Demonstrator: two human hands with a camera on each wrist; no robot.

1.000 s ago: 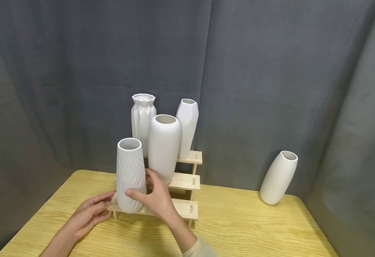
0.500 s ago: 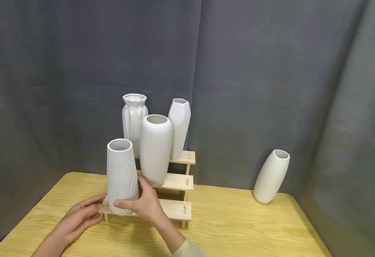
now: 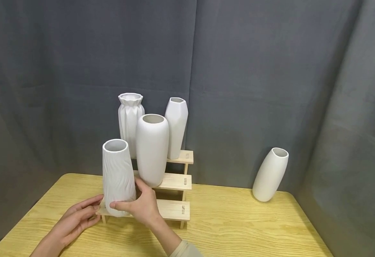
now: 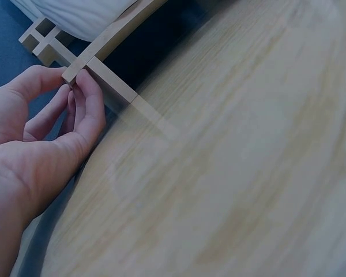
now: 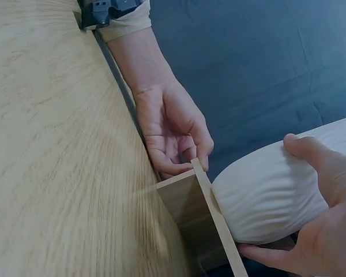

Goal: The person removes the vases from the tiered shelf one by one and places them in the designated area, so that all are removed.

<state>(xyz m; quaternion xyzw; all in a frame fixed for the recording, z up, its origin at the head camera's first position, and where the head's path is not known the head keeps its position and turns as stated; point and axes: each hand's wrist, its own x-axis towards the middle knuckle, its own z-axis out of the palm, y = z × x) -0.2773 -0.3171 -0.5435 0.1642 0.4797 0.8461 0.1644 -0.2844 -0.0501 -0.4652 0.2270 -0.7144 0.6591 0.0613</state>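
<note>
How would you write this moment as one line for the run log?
left grip: pinches bottom step end | right grip: holds wavy vase at that step | lone vase: on table

Grey curtains [image 3: 255, 71] hang behind a wooden table [image 3: 239, 221].

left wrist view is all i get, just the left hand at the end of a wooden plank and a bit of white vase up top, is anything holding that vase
Observer: Yes, the right hand grips the ridged white vase near its base.
Operator: ok and higher up, anything standing there
Observer: A smooth white vase stands on the middle step of the wooden stand.
Operator: anything off the stand
Observer: Yes, a lone white vase is on the table, right of the stand in the head view.
</note>
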